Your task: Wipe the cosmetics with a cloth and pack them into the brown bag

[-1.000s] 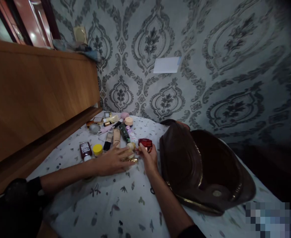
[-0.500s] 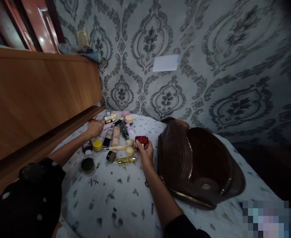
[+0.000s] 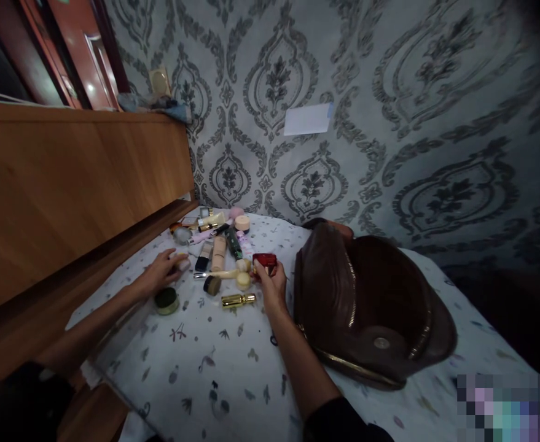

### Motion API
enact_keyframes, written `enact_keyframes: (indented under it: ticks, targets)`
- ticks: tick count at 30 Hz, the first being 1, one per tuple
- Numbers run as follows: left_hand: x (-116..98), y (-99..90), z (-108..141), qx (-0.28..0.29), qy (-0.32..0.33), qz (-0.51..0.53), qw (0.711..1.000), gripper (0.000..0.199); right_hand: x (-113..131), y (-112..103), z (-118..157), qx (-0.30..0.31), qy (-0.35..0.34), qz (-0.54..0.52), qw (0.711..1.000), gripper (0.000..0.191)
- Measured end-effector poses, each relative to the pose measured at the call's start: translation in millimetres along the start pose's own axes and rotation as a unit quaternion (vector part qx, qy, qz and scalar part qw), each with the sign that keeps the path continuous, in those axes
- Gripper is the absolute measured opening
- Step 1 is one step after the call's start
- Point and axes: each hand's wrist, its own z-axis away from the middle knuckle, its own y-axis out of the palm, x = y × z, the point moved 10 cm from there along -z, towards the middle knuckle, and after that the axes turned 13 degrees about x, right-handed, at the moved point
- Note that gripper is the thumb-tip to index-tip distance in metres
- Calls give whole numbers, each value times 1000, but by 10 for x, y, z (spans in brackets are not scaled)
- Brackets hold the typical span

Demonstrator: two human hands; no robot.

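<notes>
My left hand (image 3: 163,271) is at the left side of a spread of cosmetics, its fingers curved around a small jar with a yellow lid (image 3: 183,264). The fingers hide most of that jar. In my right hand (image 3: 272,282) is a shiny red case with a gold part (image 3: 265,261), gripped between thumb and fingers beside the bag. Between the hands lie a beige tube (image 3: 219,253), a dark green tube (image 3: 233,243), a brush with a pale handle (image 3: 221,274) and a dark-lidded jar (image 3: 212,285). A gold tube (image 3: 238,300) lies nearer to me.
An open brown leather bag (image 3: 325,288) stands right of my right hand. A green jar with a dark lid (image 3: 166,301) sits just below my left hand. Wooden board (image 3: 80,196) borders the patterned sheet on the left; patterned wallpaper (image 3: 274,73) rises behind.
My left hand has moved down and toward me from the far left cosmetics to the yellow-lidded jar. My right hand still holds the red case in about the same place.
</notes>
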Motion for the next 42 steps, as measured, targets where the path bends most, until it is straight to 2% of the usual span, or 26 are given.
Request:
enact_keyframes:
  ticks: [6, 11, 13, 19, 22, 25, 27, 28, 30, 33, 34, 36, 37, 40, 42]
  targets:
    - [131, -223, -539, 5, 30, -28, 999, 36, 11, 5, 11, 1, 4, -6, 1000, 55]
    - [197, -386, -698, -9, -18, -85, 996, 39, 7, 9, 9, 1, 3, -7, 1000, 54]
    - [122, -394, -713, -16, -23, -112, 993, 38, 12, 14, 11, 4, 1, -7, 1000, 53]
    - [-303, -224, -886, -10, 22, -148, 989, 25, 13, 8, 12, 5, -3, -4, 1000, 52]
    - [-364, -379, -977, -33, 14, -140, 989, 22, -7, 1, -2, 5, -3, 0, 1000, 54]
    - [-367, -752, -851, -81, -6, -121, 989, 21, -20, -11, -16, 2, -1, 5, 1000, 55]
    - [-436, -935, -572, -103, -2, -103, 989, 22, -15, -12, -20, 1, -3, 7, 1000, 55]
    - [-517, -948, -383, -102, 16, -94, 990, 22, -9, -10, -20, 2, -5, 7, 1000, 55]
    - [-735, -801, 52, -76, 70, -80, 991, 22, 4, -2, -16, 4, -9, 4, 1000, 54]
    - [-1142, -280, 659, -6, 229, -80, 970, 29, 7, 12, -9, 7, -11, -1, 1000, 53]
    - [-1185, -105, 760, 11, 251, -114, 961, 29, 5, 15, -8, 8, -10, -2, 1000, 54]
    - [-1142, 57, 759, -13, 263, -183, 947, 23, 2, 15, -5, 7, -10, -4, 1000, 54]
    - [-1053, 48, 651, -35, 241, -204, 948, 23, 3, 12, -3, 5, -10, -4, 1000, 55]
    - [-825, -194, 239, -119, 163, -210, 957, 22, 15, 0, 3, 0, -12, -5, 1000, 54]
    - [-904, -281, 82, -147, 152, -203, 956, 21, 27, -5, 4, -2, -14, -6, 1000, 53]
